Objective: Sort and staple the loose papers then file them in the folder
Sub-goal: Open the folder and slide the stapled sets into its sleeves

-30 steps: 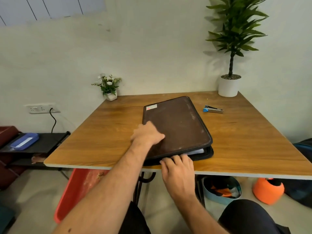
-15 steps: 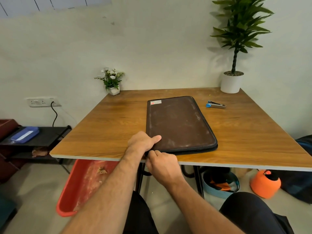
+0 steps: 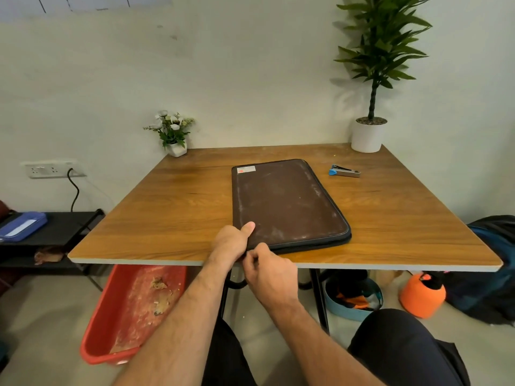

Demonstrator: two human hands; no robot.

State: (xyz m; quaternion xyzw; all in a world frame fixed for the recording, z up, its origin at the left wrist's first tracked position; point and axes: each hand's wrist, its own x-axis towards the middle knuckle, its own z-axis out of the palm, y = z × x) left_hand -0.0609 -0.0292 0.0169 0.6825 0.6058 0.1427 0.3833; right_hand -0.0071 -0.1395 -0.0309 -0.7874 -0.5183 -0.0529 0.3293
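A dark brown zip folder [image 3: 287, 201] lies flat and closed on the wooden table [image 3: 172, 207], with a small label at its far left corner. My left hand [image 3: 232, 242] grips the folder's near left corner, thumb on top of the cover. My right hand [image 3: 269, 267] is curled at the same corner along the near edge, fingers pinching at the zipper; the pull itself is hidden. A blue and silver stapler [image 3: 344, 171] rests on the table beyond the folder's far right corner. No loose papers show.
A white pot with a tall green plant [image 3: 367, 135] stands at the table's far right corner, and a small flower pot [image 3: 175, 147] at the far left. Under the table are a red tub [image 3: 133, 310], a blue basket [image 3: 354, 302] and an orange object [image 3: 422, 295].
The folder's cover went down from slightly open to fully closed. Both hands moved to its near left corner and have stayed there since half a second ago.
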